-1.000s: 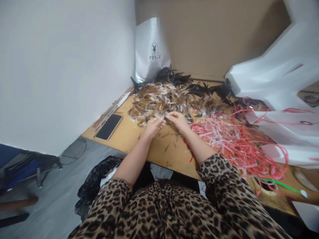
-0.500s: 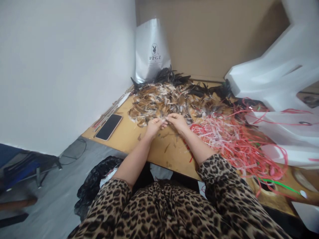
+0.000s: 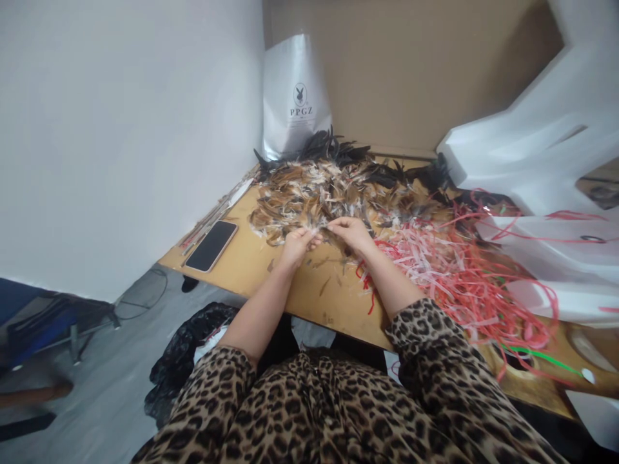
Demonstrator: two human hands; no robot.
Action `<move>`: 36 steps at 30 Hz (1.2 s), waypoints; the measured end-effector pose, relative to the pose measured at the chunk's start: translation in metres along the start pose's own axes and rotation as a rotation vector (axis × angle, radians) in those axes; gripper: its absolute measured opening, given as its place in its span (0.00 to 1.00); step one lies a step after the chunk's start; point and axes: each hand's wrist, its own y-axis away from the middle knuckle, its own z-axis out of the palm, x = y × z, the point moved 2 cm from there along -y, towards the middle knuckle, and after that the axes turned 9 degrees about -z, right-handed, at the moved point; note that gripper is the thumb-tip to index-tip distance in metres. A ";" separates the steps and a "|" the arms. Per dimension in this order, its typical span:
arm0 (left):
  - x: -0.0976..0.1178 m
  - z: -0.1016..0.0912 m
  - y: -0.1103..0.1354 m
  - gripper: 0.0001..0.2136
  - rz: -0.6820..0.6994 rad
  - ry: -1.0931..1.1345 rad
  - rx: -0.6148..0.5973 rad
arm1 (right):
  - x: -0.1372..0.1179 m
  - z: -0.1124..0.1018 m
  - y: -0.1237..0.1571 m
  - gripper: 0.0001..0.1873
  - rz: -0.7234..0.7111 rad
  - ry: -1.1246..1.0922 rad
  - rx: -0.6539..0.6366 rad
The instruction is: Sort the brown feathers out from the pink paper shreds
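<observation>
A big heap of brown, white and black feathers [image 3: 333, 187] covers the back of a wooden table [image 3: 251, 267]. My left hand [image 3: 297, 243] rests at the heap's near edge with its fingers curled round a small bunch of feathers. My right hand [image 3: 352, 232] sits just to the right of it, fingers pinched on feathers from the same bunch. Both hands almost touch each other. Leopard-print sleeves cover my arms near the bottom of the view.
A black phone [image 3: 211, 245] lies at the table's left edge. A tangle of red and pink strips [image 3: 454, 270] spreads to the right. A white bag [image 3: 294, 96] stands at the back corner. White foam pieces [image 3: 541, 154] crowd the right side. A black bag [image 3: 188, 348] lies on the floor.
My right hand has shifted slightly right and away from my left hand, drawing feathers out between them. The left hand stays in place.
</observation>
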 end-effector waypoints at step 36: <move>-0.006 0.004 -0.001 0.12 -0.093 0.120 -0.108 | -0.009 0.028 0.009 0.12 -0.028 -0.228 0.107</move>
